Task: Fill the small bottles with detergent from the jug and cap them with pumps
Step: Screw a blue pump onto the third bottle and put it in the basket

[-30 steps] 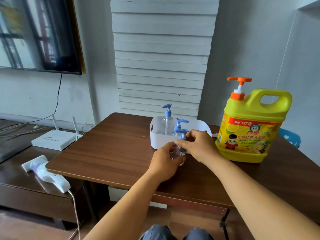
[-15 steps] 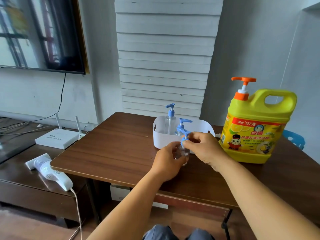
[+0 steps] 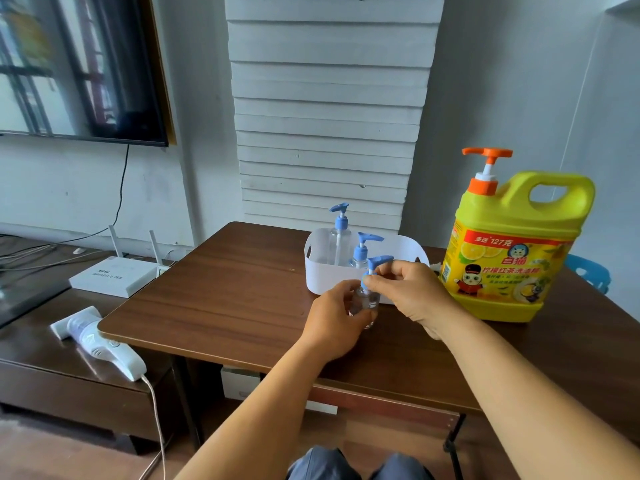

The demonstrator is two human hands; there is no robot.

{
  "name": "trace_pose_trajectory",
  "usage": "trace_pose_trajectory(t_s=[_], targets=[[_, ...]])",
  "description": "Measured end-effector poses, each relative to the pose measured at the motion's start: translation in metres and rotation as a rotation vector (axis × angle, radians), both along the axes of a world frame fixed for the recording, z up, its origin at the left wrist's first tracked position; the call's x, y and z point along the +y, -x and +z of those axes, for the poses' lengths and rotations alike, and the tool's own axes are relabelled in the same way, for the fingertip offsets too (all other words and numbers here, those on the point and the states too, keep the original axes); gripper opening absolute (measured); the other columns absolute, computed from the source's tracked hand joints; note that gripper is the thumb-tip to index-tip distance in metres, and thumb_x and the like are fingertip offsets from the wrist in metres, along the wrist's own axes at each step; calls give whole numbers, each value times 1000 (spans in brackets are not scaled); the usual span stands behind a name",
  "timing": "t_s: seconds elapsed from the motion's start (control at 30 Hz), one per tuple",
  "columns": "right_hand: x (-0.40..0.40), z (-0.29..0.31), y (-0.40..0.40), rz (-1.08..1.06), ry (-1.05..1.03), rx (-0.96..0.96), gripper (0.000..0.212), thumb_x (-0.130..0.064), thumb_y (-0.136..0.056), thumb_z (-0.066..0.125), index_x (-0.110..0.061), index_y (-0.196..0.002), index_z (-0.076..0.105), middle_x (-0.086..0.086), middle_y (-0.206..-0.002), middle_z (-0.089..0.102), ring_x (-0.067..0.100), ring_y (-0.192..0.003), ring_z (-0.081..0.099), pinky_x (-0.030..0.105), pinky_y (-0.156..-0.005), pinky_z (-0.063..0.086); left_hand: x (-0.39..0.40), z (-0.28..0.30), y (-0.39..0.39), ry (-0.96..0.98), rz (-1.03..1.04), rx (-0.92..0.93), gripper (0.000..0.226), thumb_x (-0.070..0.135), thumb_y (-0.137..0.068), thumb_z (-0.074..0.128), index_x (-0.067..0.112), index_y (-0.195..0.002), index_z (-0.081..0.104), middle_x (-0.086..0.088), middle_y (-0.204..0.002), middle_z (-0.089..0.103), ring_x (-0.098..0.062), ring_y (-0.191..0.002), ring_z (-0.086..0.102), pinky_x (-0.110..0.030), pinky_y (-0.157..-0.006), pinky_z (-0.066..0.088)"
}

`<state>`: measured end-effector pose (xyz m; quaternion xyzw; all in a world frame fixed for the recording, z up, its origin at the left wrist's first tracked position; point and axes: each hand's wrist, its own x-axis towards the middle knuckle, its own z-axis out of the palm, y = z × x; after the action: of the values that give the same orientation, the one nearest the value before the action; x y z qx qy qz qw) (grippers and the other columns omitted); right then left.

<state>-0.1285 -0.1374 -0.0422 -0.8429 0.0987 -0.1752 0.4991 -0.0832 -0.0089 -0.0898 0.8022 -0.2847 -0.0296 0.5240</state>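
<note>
Brown tabletop [image 3: 221,299], grey wall behind; small bottle being worked in front of the white bin [image 3: 320,275].

Left hand [image 3: 337,320] grasps the small bottle [image 3: 367,301], standing on the wood just in front of the bin. Right hand [image 3: 412,292] pinches its blue pump [image 3: 375,265] at the collar. Likely unscrewing before filling; bottle looks empty. Next: lift pump clear, bring bottle to the yellow jug [image 3: 512,251], right of the bin. Two more bottles stand inside the bin. Open room left of the bin; near edge close.
</note>
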Motion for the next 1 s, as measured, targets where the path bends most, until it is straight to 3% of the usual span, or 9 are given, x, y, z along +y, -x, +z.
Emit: trace_pose_trajectory(t_s=[0.07, 0.17, 0.33, 0.47, 0.57, 0.7, 0.8, 0.93, 1.0], targets=[[2, -4, 0, -6, -35, -20, 25, -22, -80, 70, -13, -103, 66, -5, -88, 67, 8, -82, 62, 10, -65, 47, 0, 0, 0, 2, 2, -11, 45, 25, -83, 67, 26, -125, 52, 10, -101, 63, -4, -88, 58, -8, -67, 41], [7, -12, -4, -119, -19, -29, 28, -31, -75, 74, -16, -97, 65, -1, -89, 67, 16, -83, 63, 24, -70, 50, 1, 0, 0, -1, -4, -11, 42, 25, -84, 66, 25, -123, 53, 11, -102, 62, -3, -89, 57, -7, -67, 41], [8, -16, -3, -40, -186, -66, 7, -22, -79, 70, -24, -85, 67, -4, -82, 69, 16, -84, 66, 18, -65, 48, 1, 0, 0, 1, 5, -17, 44, 26, -82, 67, 27, -124, 52, 11, -102, 63, -2, -87, 57, -7, -67, 40], [6, -19, -4, -75, -119, -47, 23, -31, -76, 72, -16, -93, 67, 3, -89, 69, 17, -85, 65, 20, -64, 48, 0, -1, 0, -13, -3, -17, 44, 28, -82, 68, 25, -124, 53, 8, -107, 65, -6, -94, 60, -12, -74, 45], [4, -20, -3, -38, -148, -79, 9, -24, -78, 70, -22, -87, 68, 3, -89, 70, 19, -90, 66, 22, -71, 49, 0, -1, -1, -1, 1, -8, 45, 28, -81, 69, 27, -123, 53, 8, -107, 65, -5, -93, 60, -11, -73, 44], [4, -18, -5, -85, -68, -58, 17, -30, -77, 72, -19, -88, 65, 0, -87, 68, 15, -83, 65, 22, -68, 49, 1, 0, 0, -3, -5, -4, 43, 27, -82, 68, 26, -122, 53, 9, -102, 64, -4, -90, 59, -8, -70, 42], [2, -17, -3, -19, -149, -55, 3, -25, -80, 69, -24, -82, 66, 0, -88, 70, 16, -89, 66, 21, -70, 48, 1, -1, 0, 2, 0, -6, 44, 27, -81, 69, 26, -122, 54, 8, -104, 64, -5, -92, 59, -9, -71, 43], [5, -16, -4, -102, -61, -83, 15, -28, -75, 74, -22, -75, 61, -5, -80, 67, 11, -76, 64, 18, -60, 46, 1, 0, 1, -3, -5, -12, 43, 27, -81, 68, 25, -122, 54, 10, -100, 63, -5, -89, 59, -9, -69, 43], [5, -16, -5, -70, -78, -48, 14, -27, -76, 73, -20, -81, 62, 0, -85, 68, 15, -82, 66, 22, -67, 50, 1, -1, 0, -6, -2, -15, 43, 27, -81, 68, 25, -121, 54, 9, -100, 63, -6, -89, 59, -10, -69, 43]])
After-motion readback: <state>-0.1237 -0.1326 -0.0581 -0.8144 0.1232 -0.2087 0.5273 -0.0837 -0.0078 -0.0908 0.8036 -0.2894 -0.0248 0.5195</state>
